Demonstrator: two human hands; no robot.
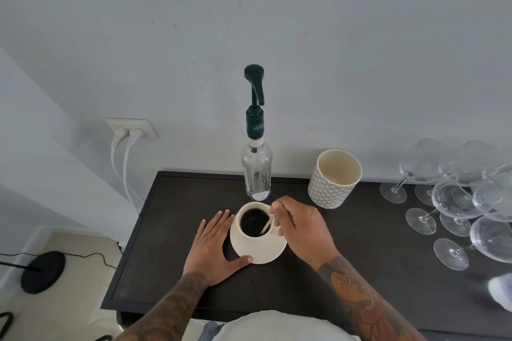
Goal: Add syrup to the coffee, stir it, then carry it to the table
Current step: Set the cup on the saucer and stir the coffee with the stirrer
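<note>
A cream cup of black coffee (252,222) stands on a cream saucer (263,253) on the dark sideboard (166,230). My right hand (302,228) pinches a thin wooden stirrer (266,227) whose lower end dips into the coffee. My left hand (214,246) lies flat on the sideboard with straight fingers, its thumb and fingers touching the saucer's left rim. Behind the cup stands a clear glass syrup bottle (256,174) with a dark green pump (255,83), its spout pointing toward the cup.
A patterned cream pot (333,178) sits right of the bottle. Several wine glasses (457,196) crowd the right side. The wall with a socket and white cables (130,130) is behind; a black lamp base (43,271) lies on the floor at left.
</note>
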